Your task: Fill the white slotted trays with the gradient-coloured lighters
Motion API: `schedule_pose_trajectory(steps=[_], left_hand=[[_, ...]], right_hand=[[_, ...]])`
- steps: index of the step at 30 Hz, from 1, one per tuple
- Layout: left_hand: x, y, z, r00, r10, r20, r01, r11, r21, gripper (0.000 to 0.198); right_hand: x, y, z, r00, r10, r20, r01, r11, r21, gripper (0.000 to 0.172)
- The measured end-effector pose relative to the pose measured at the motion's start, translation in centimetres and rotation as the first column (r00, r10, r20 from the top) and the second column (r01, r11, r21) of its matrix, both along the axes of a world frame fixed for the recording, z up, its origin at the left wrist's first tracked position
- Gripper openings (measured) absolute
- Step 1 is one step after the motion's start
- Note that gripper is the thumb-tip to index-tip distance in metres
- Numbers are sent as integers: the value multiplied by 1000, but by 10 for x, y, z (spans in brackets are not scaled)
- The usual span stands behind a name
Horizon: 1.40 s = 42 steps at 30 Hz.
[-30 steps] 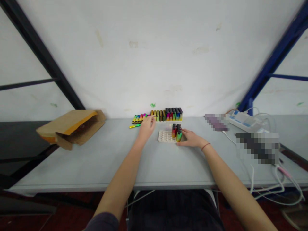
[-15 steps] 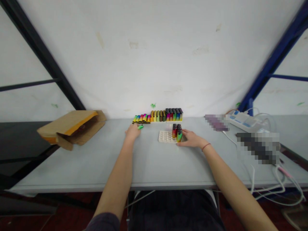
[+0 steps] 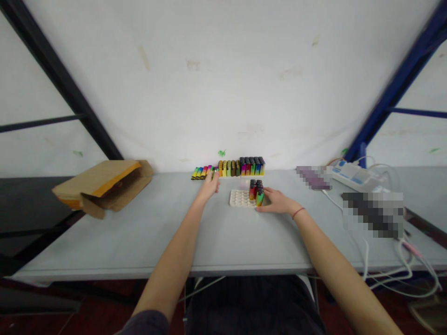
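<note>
My left hand [image 3: 208,184] reaches to the far side of the grey table [image 3: 223,237], fingers closed on a small green lighter at the right end of a row of coloured lighters lying flat [image 3: 202,172]. Beside that row, more lighters stand upright in a long holder [image 3: 244,166] against the wall. My right hand [image 3: 276,200] rests on the table with fingers curled against the right side of a white tray [image 3: 240,198]. A few lighters [image 3: 256,189] stand in the tray's right end, next to my thumb.
An open brown cardboard box [image 3: 101,185] lies on its side at the table's left end. A white power strip [image 3: 354,175] and loose cables [image 3: 401,270] lie at the right, with blurred-out items beside them. Dark shelf posts stand on both sides.
My left hand went from the lighter row down-left to a loose lighter on the table, picked it up, and has come back up to the row. My right hand has stayed at the tray.
</note>
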<state>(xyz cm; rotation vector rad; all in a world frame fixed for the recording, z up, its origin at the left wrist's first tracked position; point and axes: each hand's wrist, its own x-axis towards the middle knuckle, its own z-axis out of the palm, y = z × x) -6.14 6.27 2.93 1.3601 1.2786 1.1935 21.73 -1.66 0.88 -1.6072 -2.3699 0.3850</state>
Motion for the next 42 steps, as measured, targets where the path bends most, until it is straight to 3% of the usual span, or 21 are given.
schedule_pose_trajectory(steps=[7, 11, 16, 30, 42], left_hand=[[19, -15, 9, 911, -49, 409, 118, 982, -145, 37], [29, -22, 8, 837, -39, 546, 201, 949, -241, 53], [38, -32, 6, 851, -23, 525, 208, 932, -296, 62], [45, -36, 6, 831, 94, 549, 55, 967, -250, 45], [44, -37, 3, 846, 70, 529, 108, 948, -298, 49]], right_hand=[[0, 0, 1, 1000, 0, 5, 0, 1000, -5, 83], [-1, -1, 3, 1000, -8, 23, 8, 1000, -10, 84], [-1, -1, 1, 1000, -8, 11, 9, 1000, -8, 83], [-1, -1, 2, 1000, -10, 5, 10, 1000, -11, 88], [-1, -1, 2, 1000, -9, 23, 9, 1000, -17, 90]])
